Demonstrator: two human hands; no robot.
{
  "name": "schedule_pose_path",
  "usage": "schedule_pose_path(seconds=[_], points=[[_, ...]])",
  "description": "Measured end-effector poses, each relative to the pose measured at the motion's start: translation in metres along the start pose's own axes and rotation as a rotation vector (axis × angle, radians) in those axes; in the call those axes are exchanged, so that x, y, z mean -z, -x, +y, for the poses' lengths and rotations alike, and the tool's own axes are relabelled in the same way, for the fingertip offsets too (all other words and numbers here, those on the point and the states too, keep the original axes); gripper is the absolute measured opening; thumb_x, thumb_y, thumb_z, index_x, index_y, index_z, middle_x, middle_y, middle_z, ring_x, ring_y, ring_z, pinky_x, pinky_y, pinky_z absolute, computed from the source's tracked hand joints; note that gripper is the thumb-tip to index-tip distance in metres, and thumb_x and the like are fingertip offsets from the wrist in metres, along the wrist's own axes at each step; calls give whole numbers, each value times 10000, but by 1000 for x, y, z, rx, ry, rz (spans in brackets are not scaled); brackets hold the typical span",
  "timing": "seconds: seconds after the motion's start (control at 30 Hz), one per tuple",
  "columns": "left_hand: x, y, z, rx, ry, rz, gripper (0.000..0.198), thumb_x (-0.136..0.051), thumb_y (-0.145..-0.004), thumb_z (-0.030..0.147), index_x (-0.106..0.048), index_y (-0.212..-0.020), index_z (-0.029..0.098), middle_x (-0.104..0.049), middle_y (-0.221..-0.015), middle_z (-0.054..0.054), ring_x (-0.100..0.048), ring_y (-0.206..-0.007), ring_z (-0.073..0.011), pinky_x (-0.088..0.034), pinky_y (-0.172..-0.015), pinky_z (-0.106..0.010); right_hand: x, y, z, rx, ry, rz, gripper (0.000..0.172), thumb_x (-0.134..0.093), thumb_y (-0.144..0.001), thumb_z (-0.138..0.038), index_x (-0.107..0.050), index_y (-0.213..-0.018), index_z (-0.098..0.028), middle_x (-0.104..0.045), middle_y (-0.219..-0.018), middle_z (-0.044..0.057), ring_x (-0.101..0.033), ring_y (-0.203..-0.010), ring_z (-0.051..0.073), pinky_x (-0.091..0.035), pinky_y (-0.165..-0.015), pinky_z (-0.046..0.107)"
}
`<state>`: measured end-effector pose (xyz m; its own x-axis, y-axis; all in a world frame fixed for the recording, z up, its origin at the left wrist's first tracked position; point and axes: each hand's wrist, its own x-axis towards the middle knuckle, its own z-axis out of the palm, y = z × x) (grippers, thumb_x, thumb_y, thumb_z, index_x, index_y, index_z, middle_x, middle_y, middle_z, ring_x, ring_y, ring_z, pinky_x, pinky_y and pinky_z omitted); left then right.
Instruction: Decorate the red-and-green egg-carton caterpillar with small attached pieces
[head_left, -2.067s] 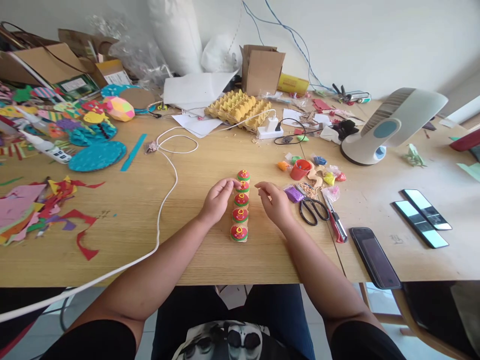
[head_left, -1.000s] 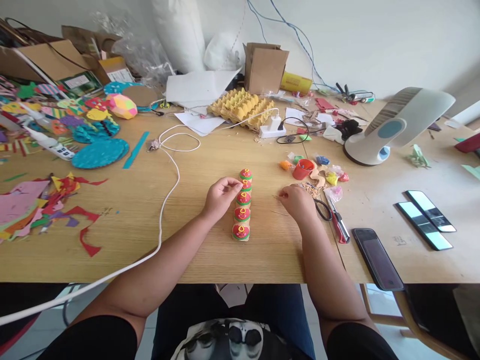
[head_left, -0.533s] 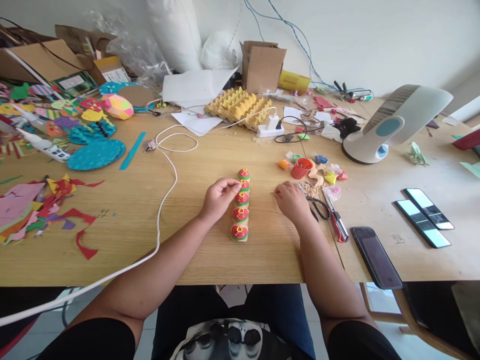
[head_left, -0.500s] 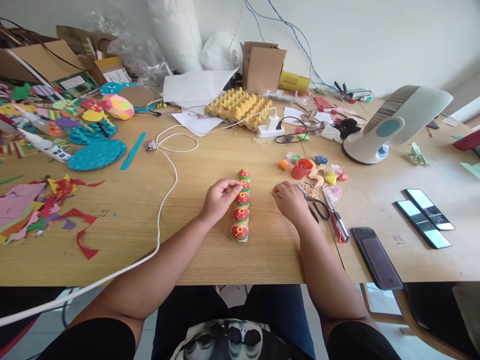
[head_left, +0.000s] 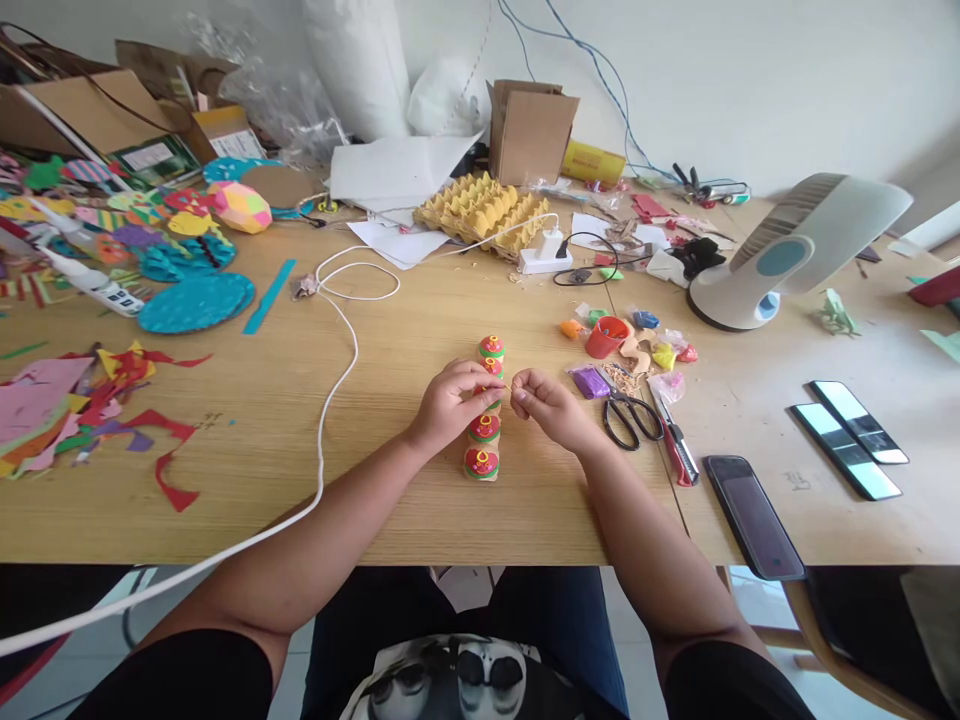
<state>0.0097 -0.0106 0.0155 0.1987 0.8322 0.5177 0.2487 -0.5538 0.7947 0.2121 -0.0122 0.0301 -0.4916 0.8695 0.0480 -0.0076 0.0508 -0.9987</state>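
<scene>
A strip of several rounded cups (head_left: 484, 428), apparently cut from egg carton, lies on the table in a line running away from me. The cups have red tops, green rims and small yellow loops. Over the middle of the strip my left hand (head_left: 456, 402) is closed in a pinch, hiding some cups; what it holds is too small to make out. Just right of the strip, my right hand (head_left: 549, 408) is closed too, with a thin pale stick (head_left: 507, 388) at its fingertips, pointing toward the left fingers.
To the right lie black-handled scissors (head_left: 631, 418), a purple clay packet (head_left: 589, 381), a red cup (head_left: 606, 338), a utility knife (head_left: 677, 440) and phones (head_left: 754, 515). A white cable (head_left: 321, 440) crosses the left side. Paper scraps (head_left: 97, 420), an egg tray (head_left: 484, 215) and a fan (head_left: 795, 250) stand farther out.
My right hand has moved left with the thin stick, up to the left fingertips, uncovering the purple packet and scissors handles. My left hand has shifted slightly right over the strip.
</scene>
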Motion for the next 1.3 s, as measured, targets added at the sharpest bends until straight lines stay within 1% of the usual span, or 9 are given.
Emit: schedule_pose_path(seconds=[0.2, 0.4, 0.53, 0.6, 0.7, 0.87, 0.97, 1.17, 1.3], points=[[1, -1, 5, 3, 22, -2, 90, -724, -894, 309, -759, -862, 234, -709, -868, -32, -659, -895, -187, -527, -851, -348, -4, 0, 0, 12, 37, -18, 369, -611, -921, -571, -541, -962, -212, -515, -714, -30, -464, -650, 124, -390, -638, 272], [2, -3, 8, 4, -54, 11, 109, -728, -879, 307, -752, -807, 228, -714, -827, -31, -648, -863, -188, -514, -839, -351, -2, 2, -4, 97, 488, 77, 277, -542, -984, -408, -616, -822, -195, -642, -739, 9, -551, -689, 138, -411, -684, 275], [1, -2, 6, 47, -45, 33, 117, -734, -861, 313, -745, -785, 224, -713, -828, -29, -640, -850, -183, -506, -827, -339, -2, 3, -6, 200, 780, 180, 209, -542, -989, -329, -671, -870, -215, -726, -806, 33, -624, -764, 174, -433, -783, 306], [1, -2, 4, 97, 2, 65, 142, -730, -859, 339, -742, -788, 216, -706, -838, -30, -623, -810, -169, -497, -774, -315, -2, 4, -6, 208, 852, 224, 198, -538, -991, -322, -686, -904, -224, -747, -831, 39, -642, -782, 187, -438, -812, 317], [3, -2, -3, 184, 60, 172, 194, -709, -875, 390, -753, -844, 204, -688, -833, -24, -568, -721, -137, -456, -682, -277, -1, 3, -5, 195, 837, 296, 201, -525, -996, -333, -688, -938, -232, -750, -825, 36, -656, -785, 191, -450, -805, 313], [10, -6, -22, 286, 3, 392, 261, -724, -859, 447, -773, -882, 191, -692, -827, -24, -588, -751, -141, -466, -743, -274, 2, 1, -1, 169, 778, 324, 212, -517, -992, -346, -678, -916, -232, -732, -805, 30, -649, -775, 187, -456, -773, 303], [13, -11, -34, 383, 87, 498, 321, -674, -885, 491, -743, -856, 178, -693, -805, -29, -623, -793, -150, -484, -774, -269, 3, 0, 1, 181, 775, 322, 205, -519, -991, -336, -677, -920, -225, -726, -799, 25, -636, -757, 177, -449, -772, 299], [20, -19, -45, 380, 148, 831, 310, -735, -832, 466, -624, -880, 180, -638, -824, 0, -589, -797, -117, -485, -778, -238, 5, -1, 3, 174, 787, 320, 201, -507, -992, -317, -670, -919, -225, -725, -806, 21, -631, -751, 174, -446, -770, 296], [25, -23, -47, 399, 159, 938, 365, -726, -827, 514, -589, -874, 178, -613, -811, 4, -581, -792, -115, -484, -763, -244, 6, -1, 4, 178, 789, 322, 190, -505, -990, -311, -666, -931, -230, -725, -808, 18, -634, -756, 177, -447, -767, 296]])
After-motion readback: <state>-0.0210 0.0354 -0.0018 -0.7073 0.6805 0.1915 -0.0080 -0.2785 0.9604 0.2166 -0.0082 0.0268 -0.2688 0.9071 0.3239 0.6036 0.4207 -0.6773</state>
